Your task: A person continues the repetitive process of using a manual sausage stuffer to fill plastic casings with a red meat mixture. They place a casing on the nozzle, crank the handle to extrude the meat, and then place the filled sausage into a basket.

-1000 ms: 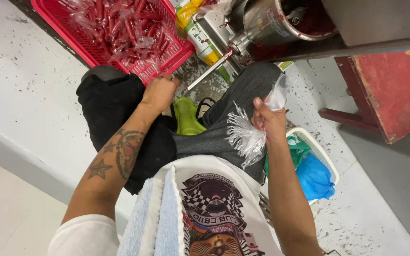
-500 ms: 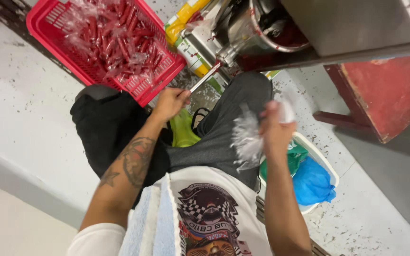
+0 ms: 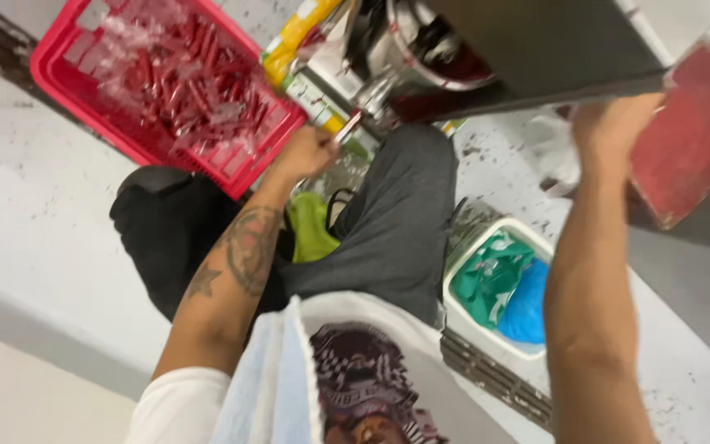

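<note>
Gripping the thin metal lever (image 3: 348,127) that juts from the steel machine (image 3: 421,49), the left hand (image 3: 306,152) has its fingers curled around the lever's free end, arm stretched forward across the lap. That reach makes sense from a seated spot on the floor, since the machine's spout sits just above the knees. The right hand (image 3: 614,123) is raised high to the side, against the underside of the dark table edge (image 3: 585,57) and next to a red panel (image 3: 692,140); motion blur hides its fingers, so I cannot tell whether they are clenched or loose, though a scrap of clear plastic (image 3: 552,148) shows just beside the wrist. A red plastic basket (image 3: 166,90), filled with sealed red tubes in clear film, rests on the pale floor near the left hand, close enough to drop finished pieces in without shifting. Between the legs lies a green bag (image 3: 310,230). Beside the right knee stands a white bucket (image 3: 462,275) holding green and blue plastic bags, handy for the right arm.
</note>
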